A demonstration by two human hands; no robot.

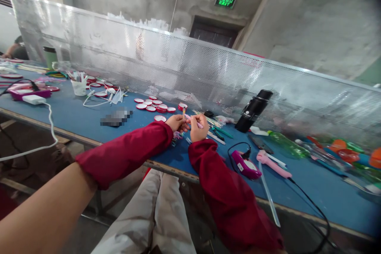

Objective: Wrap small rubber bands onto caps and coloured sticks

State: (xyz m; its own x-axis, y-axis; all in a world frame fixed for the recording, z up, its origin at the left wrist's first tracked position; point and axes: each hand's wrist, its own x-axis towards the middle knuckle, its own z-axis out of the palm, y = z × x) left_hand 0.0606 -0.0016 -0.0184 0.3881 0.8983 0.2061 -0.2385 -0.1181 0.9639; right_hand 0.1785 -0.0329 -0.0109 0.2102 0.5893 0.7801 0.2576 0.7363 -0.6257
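Observation:
Above the blue table my left hand (pixel 177 123) is closed, pinching a thin, upright yellowish-brown stick (pixel 184 112). Close beside it, my right hand (pixel 198 127) wraps round a slim pink pen-like tool (pixel 200 126), whose tip points toward the stick. Whether tip and stick touch is too small to tell. Beneath the hands lies a small bunch of coloured strands (pixel 177 138), partly hidden by the left hand. Several red-rimmed round lids with white insides (pixel 151 104) are spread just beyond my left hand. Pliers with green handles (pixel 222 131) lie to the right of my right hand.
A pink glue gun (pixel 274 164), a purple power strip (pixel 244 165) and a black bottle (pixel 253 111) stand or lie rightward, with plastic bottles (pixel 288 144) beyond. Leftward are a white cup of sticks (pixel 79 86) and a white cable (pixel 53 127). A perforated metal screen (pixel 166 59) borders the back.

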